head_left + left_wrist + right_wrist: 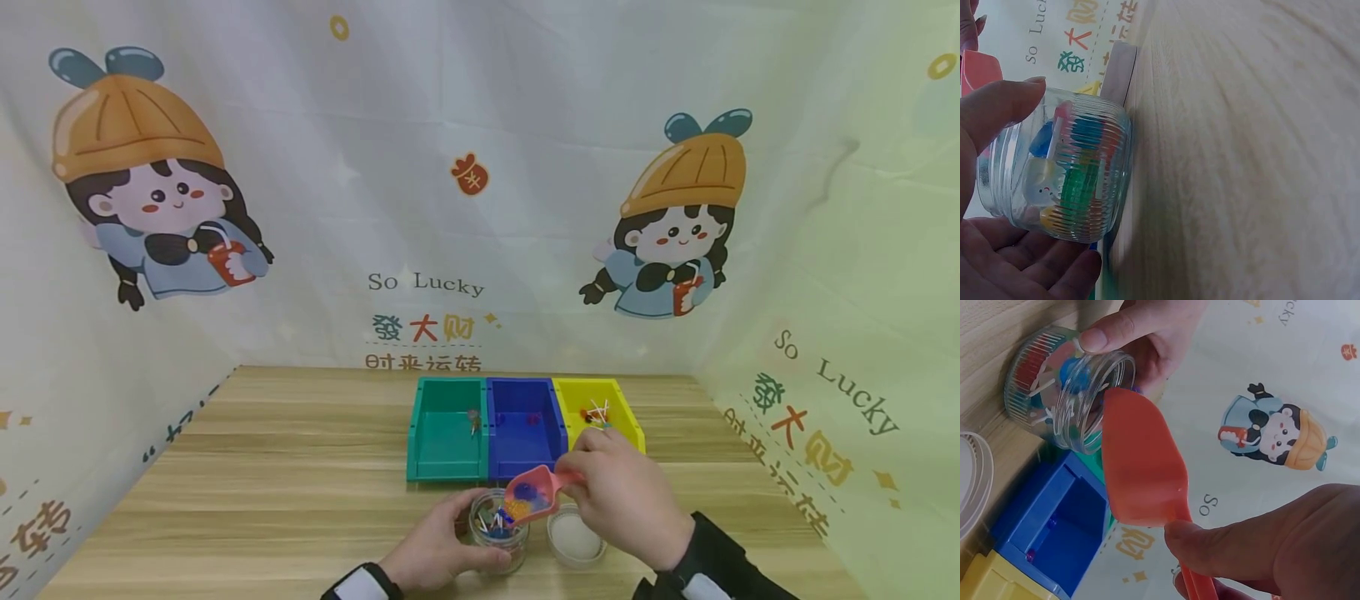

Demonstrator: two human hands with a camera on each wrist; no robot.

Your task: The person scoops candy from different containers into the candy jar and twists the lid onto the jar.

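Note:
My left hand (438, 542) holds a clear ribbed glass jar (1121, 125), thumb on one side and fingers round the other. Through the glass show several colourful small pieces, some with white sticks. The jar stands on the table without its lid. My right hand (633, 500) pinches the handle of a pink-red scoop (1141, 456), whose lip is over the jar's mouth. Blue and orange small pieces (519, 507) lie in the scoop's bowl in the head view. The right wrist view shows only the scoop's underside.
Behind the jar stand three joined bins: green (448, 458), blue (525, 454) and yellow (573, 392). A few small pieces lie in the green and blue ones, white-stick pieces (597, 412) in the yellow. A round whitish lid (576, 540) lies right of the jar. Printed cloth (525, 242) encloses the wooden table.

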